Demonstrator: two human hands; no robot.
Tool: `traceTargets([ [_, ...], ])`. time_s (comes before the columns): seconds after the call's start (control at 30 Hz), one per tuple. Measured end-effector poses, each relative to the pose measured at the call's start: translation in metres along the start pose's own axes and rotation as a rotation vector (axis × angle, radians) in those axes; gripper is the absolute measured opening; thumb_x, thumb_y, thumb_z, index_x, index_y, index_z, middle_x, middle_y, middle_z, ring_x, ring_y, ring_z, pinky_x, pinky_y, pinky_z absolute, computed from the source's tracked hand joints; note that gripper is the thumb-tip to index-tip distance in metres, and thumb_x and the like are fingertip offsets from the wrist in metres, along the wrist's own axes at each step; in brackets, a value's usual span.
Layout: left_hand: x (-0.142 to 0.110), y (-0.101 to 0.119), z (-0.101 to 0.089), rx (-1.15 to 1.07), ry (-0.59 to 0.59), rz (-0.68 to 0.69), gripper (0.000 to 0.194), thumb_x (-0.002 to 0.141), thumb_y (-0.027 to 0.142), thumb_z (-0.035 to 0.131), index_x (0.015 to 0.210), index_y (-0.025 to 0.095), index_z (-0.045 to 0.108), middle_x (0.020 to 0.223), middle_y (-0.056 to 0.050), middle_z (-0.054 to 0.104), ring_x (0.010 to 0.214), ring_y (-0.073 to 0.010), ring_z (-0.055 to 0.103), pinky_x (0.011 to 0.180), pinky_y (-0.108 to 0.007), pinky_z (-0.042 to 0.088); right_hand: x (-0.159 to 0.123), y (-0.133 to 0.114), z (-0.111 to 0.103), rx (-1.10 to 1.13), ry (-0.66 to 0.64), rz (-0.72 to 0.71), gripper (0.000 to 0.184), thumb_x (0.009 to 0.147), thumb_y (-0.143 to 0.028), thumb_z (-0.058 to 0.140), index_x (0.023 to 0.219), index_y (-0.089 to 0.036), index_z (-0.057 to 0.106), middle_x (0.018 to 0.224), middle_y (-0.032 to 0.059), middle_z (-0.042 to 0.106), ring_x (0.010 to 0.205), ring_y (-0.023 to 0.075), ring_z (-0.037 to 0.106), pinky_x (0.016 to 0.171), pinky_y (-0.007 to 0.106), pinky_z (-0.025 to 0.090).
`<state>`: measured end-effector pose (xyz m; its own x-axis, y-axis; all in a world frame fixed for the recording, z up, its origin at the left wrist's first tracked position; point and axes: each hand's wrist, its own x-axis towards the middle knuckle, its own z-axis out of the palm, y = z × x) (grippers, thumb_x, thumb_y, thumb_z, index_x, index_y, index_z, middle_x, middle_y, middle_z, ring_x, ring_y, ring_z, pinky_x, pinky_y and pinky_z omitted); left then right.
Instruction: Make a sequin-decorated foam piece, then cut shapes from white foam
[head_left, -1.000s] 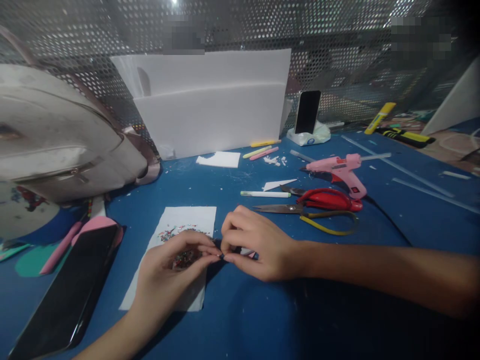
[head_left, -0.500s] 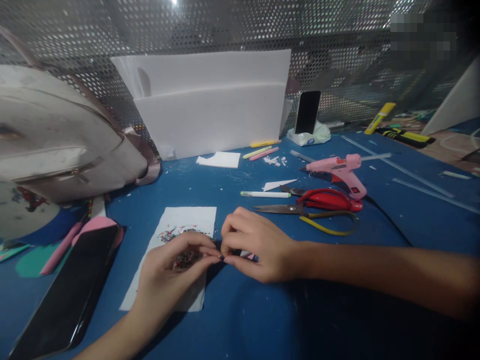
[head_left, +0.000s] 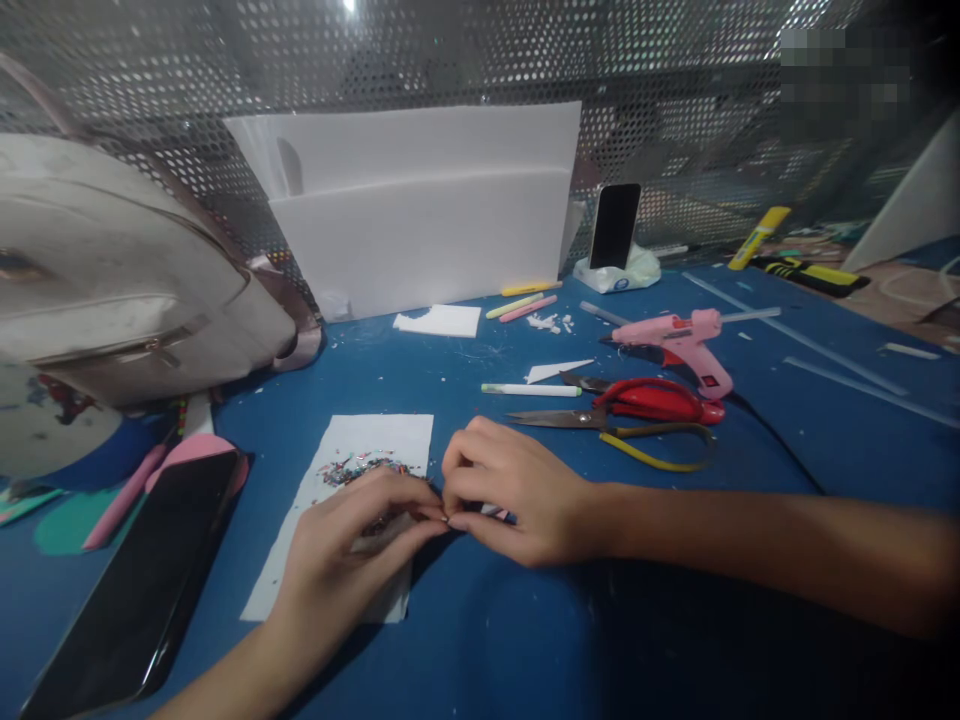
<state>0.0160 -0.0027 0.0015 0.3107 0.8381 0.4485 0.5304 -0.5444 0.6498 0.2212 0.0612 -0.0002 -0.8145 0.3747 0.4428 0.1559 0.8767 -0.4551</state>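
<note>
My left hand [head_left: 360, 540] is closed in a pinch over the right part of a white paper sheet [head_left: 292, 560]. Small multicoloured beads [head_left: 360, 465] lie piled on that sheet, partly hidden by the hand. My right hand [head_left: 517, 490] is closed too, thumb against fingertips, and its tips meet those of the left hand just right of the paper. What the two pinches hold between them is too small to name. A bit of something pale pink and dark [head_left: 495, 512] shows under the right fingers; its kind is unclear.
Scissors [head_left: 630, 410] and a pink glue gun [head_left: 675, 340] lie beyond my right hand, near a white marker [head_left: 531, 389]. A phone [head_left: 142, 580] and a backpack [head_left: 135, 270] are at the left. White boards [head_left: 435, 240] lean at the back, beside a propped phone [head_left: 615, 226].
My left fingertips have shifted slightly right and down against the right ones, and the left hand has rotated a little. The right hand stays nearly still.
</note>
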Motion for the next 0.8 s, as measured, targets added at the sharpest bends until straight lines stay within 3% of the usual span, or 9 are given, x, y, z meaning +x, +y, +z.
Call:
traceTargets([
  [0.8,0.0057,0.0016,-0.0018,-0.052,-0.058,0.111,0.012,0.083,0.005,0.065,0.082,0.017,0.064,0.08,0.0,0.065,0.075,-0.0121,0.06,0.07,-0.025,0.046,-0.0001,-0.0026,-0.0026,0.026,0.025,0.016,0.005,0.089,-0.019,0.052,0.091,-0.015,0.056,0.096,0.0053,0.052,0.088,0.0169,0.042,0.078,0.031,0.037],
])
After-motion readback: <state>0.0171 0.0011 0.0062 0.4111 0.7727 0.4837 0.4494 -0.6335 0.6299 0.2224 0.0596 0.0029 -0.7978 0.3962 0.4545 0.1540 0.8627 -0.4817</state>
